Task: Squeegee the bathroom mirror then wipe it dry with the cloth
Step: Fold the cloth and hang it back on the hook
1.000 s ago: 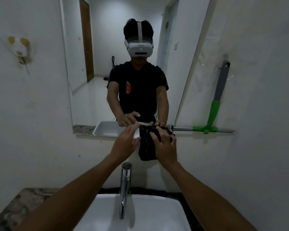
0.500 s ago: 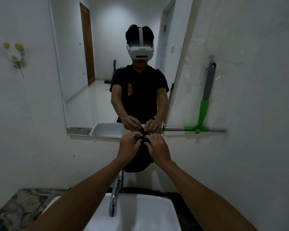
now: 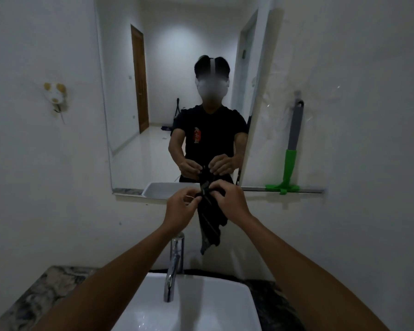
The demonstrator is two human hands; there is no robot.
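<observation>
A black cloth [image 3: 210, 223] hangs bunched in front of the wall, just under the lower edge of the mirror [image 3: 153, 103]. My left hand [image 3: 181, 212] pinches its top edge from the left, and my right hand [image 3: 227, 201] pinches it from the right. Both hands are close together above the faucet. The squeegee [image 3: 290, 163], with a grey and green handle, stands upright on a narrow shelf [image 3: 304, 191] to the right of the mirror. Its green head rests on that shelf.
A chrome faucet [image 3: 175, 266] rises over the white basin [image 3: 194, 306] directly below my hands. Dark marbled countertop [image 3: 48, 290] flanks the basin. A small wall hook [image 3: 55, 95] sits left of the mirror. The mirror reflects a person and a hallway.
The cloth has gone from a folded block held at the mirror's lower edge to a loose hanging bunch. Both hands closed in on its top, and my view shifted slightly.
</observation>
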